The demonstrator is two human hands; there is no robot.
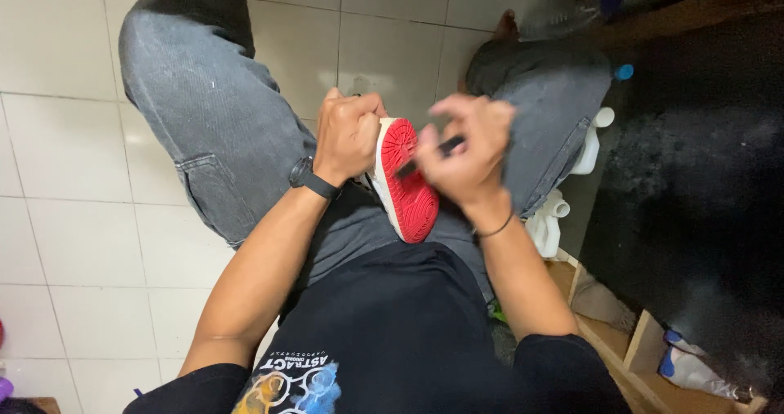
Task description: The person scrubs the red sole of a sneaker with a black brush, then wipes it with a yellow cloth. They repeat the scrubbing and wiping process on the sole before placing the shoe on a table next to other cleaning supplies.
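The left hand (347,136) is clamped around a white shoe with a red rubber sole (406,181), held sole-up over the lap. The right hand (465,149) pinches a thin dark tool (433,154) against that sole.

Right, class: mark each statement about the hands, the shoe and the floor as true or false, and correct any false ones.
1. The left hand grips a shoe with a red sole. True.
2. The right hand is empty. False: its fingers hold a thin dark tool against the sole.
3. A dark watch sits on the left wrist. True.
4. The floor is wooden planks. False: it is pale tiles.
5. The person wears grey jeans. True.
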